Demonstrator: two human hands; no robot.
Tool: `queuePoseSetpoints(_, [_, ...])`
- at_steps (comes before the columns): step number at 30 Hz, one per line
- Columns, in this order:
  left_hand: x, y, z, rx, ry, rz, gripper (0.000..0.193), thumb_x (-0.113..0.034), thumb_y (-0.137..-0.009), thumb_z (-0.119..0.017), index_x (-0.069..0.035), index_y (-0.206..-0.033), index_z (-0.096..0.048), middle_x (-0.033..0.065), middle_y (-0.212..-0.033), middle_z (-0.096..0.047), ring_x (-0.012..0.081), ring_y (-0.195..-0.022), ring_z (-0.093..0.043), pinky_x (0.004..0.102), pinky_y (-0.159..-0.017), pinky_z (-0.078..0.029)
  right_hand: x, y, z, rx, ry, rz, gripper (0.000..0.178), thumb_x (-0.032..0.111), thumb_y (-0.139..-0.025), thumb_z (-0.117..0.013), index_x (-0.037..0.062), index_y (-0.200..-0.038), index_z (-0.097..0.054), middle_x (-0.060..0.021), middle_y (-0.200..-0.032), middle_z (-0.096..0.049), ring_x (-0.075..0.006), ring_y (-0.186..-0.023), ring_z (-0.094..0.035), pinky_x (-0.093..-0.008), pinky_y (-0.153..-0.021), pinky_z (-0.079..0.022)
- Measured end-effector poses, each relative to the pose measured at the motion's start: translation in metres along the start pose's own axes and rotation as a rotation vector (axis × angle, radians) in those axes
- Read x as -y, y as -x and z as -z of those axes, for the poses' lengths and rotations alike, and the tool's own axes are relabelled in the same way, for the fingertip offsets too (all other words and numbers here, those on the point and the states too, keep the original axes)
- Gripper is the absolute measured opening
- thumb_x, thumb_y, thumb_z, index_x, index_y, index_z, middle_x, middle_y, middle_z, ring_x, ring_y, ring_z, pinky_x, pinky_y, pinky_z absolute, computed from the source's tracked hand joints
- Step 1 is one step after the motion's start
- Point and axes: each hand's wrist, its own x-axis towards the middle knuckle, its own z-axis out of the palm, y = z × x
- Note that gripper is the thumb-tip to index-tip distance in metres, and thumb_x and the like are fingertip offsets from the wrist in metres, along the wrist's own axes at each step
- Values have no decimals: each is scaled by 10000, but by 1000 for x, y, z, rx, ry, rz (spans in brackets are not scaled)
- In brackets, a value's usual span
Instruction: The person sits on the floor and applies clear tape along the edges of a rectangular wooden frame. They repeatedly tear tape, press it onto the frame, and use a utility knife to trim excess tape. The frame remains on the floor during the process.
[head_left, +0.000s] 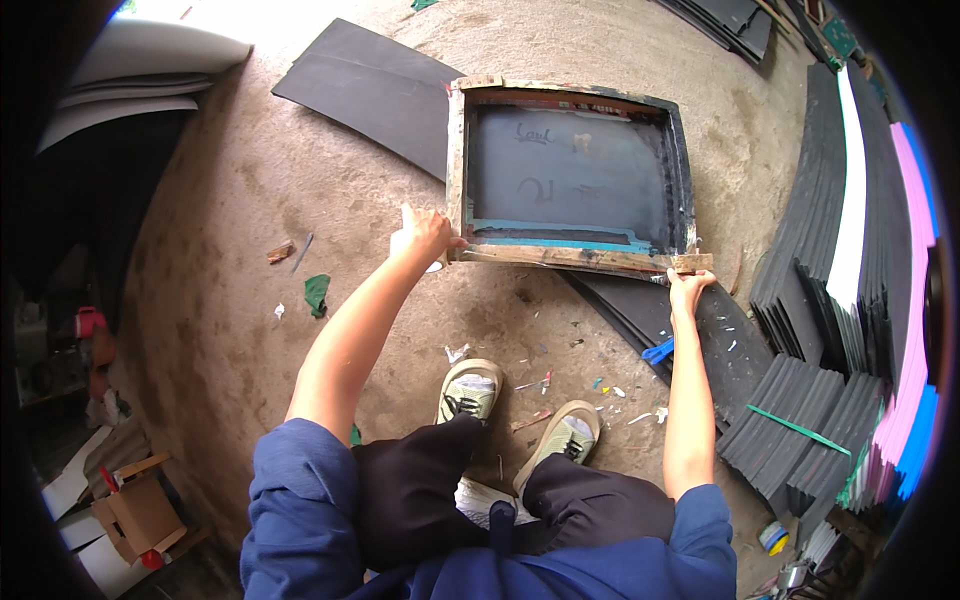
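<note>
A wooden screen-printing frame [570, 258] with a dark mesh is held out in front of me, over black sheets. My left hand [420, 237] grips its near left corner, thumb on the wood and one finger pointing away. At the near right corner, my right hand [688, 290] is closed on the frame, its thumb against the near bar. Blue-green tape and dark smears run along the inner edge. Under the frame, a long black sheet [370, 85] sticks out to the far left. More black sheets [720, 325] show on the near right, with a blue tool [658, 352] beside my right forearm.
Stacks of black sheets [810, 190] and pink sheets [912, 300] line the right side. A green-tied bundle [790, 420] sits nearer. Scraps and a green piece [316, 295] litter the concrete floor. A cardboard box [138, 515] stands at the lower left; white sheets [150, 50] lie far left.
</note>
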Motion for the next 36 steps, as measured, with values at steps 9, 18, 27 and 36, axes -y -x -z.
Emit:
queuePoseSetpoints(9, [24, 28, 2, -165, 483, -17, 516, -527, -871, -447, -67, -804, -669, 139, -772, -656, 257, -738, -646, 412, -766, -476, -3, -2, -1, 2, -32, 18, 549, -20, -725, -685, 45, -1044, -242, -112, -922, -443, -174, -835, -502, -305, -801, -410])
queuePoseSetpoints(18, [15, 15, -18, -453, 78, -4, 451, -369, -897, -474, -72, -592, -623, 123, -516, -574, 246, -485, -609, 358, -425, -490, -2, 0, 0, 30, 16, 16, 543, -15, -736, -677, 46, -1054, -241, -124, -945, -447, -182, -848, -514, -306, -807, -409])
queuePoseSetpoints(27, [17, 4, -23, -323, -109, -106, 469, -392, -908, -465, -66, -608, -615, 90, -481, -556, 216, -469, -607, 339, -418, -491, -15, -10, -1, 20, 92, 60, 537, 2, -747, -676, 48, -1059, -242, -122, -944, -450, -187, -869, -507, -310, -818, -402])
queuePoseSetpoints(36, [15, 7, -26, -165, 248, -14, 587, -647, -797, -456, -97, -863, -649, 94, -854, -636, 237, -862, -598, 442, -779, -427, -6, -4, 9, 85, -44, 65, 519, 24, -753, -677, 45, -1047, -250, -110, -924, -447, -171, -833, -498, -302, -798, -402])
